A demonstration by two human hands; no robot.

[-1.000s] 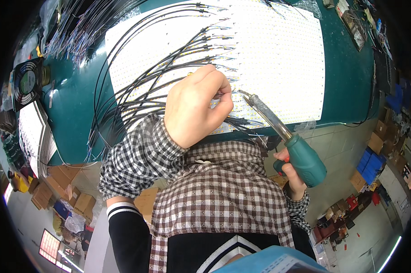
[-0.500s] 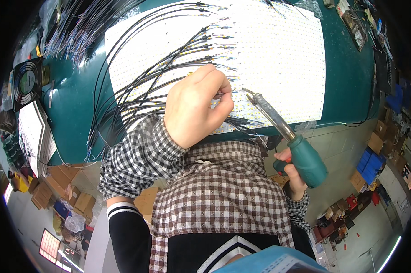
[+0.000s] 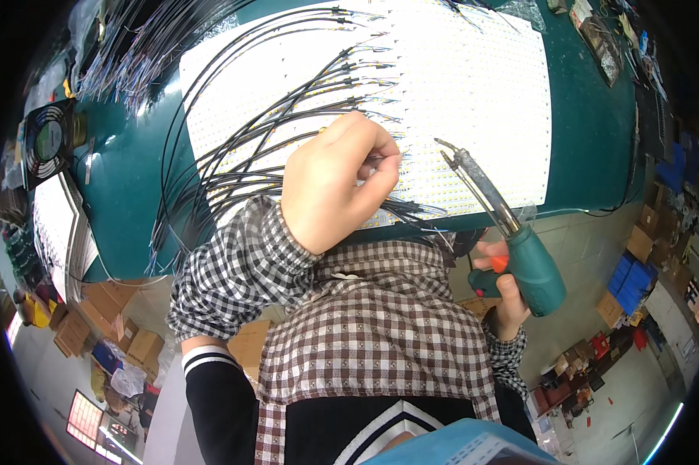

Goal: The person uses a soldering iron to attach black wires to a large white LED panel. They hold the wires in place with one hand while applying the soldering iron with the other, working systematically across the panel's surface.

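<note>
My left hand (image 3: 330, 182) is closed in a pinch over the white LED board (image 3: 481, 101), among the stripped cable ends. Its fingertips hold a thin wire, mostly hidden by the fingers. Black cables (image 3: 237, 139) fan in from the left, their fine coloured ends lying in a column down the board's middle. My right hand (image 3: 508, 298) is wrapped round the green handle of a soldering gun (image 3: 539, 271), a finger by its orange trigger. The gun's metal barrel slants up and left, its dark tip over the board, to the right of my left fingertips and apart from them.
A green table (image 3: 593, 147) carries the board. At its left stand a black fan (image 3: 49, 139) and a stack of white sheets (image 3: 59, 225); a bundle of loose wires (image 3: 136, 54) lies at the far left. Cardboard boxes (image 3: 136, 345) sit on the floor beyond the table.
The soldering gun has shifted right and slightly up, its tip drawing away from my left fingertips. My left hand has stayed almost still, keeping its pinch.
</note>
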